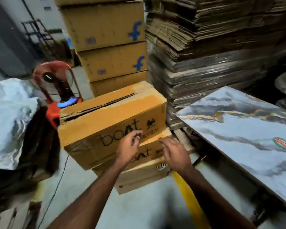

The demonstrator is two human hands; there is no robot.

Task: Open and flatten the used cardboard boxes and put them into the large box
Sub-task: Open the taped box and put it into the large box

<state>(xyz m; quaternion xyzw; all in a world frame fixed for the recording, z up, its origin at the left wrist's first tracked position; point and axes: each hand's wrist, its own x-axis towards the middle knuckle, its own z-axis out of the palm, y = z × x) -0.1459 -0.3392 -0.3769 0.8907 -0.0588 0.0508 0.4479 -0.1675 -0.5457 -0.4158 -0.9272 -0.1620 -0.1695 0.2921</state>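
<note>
Two "boat" boxes were stacked on the floor, an upper box [112, 119] on a lower box [144, 169]. Behind them rose four stacked brown cartons [106, 27], two showing a blue "f". One marbled slab [248, 138] and one red fan [56, 80] stood by. Two hands were in view.

Whole shot is motion-smeared, so the small print beside "boAt" on the upper box [112, 119] is unreadable. The lower box [144, 172] is mostly buried under it and behind both hands. The marbled slab [238, 129] runs off the right edge, the flattened cardboard stack [213, 47] off the top. Round sticker [281, 142] on the slab: can't read it.
</note>
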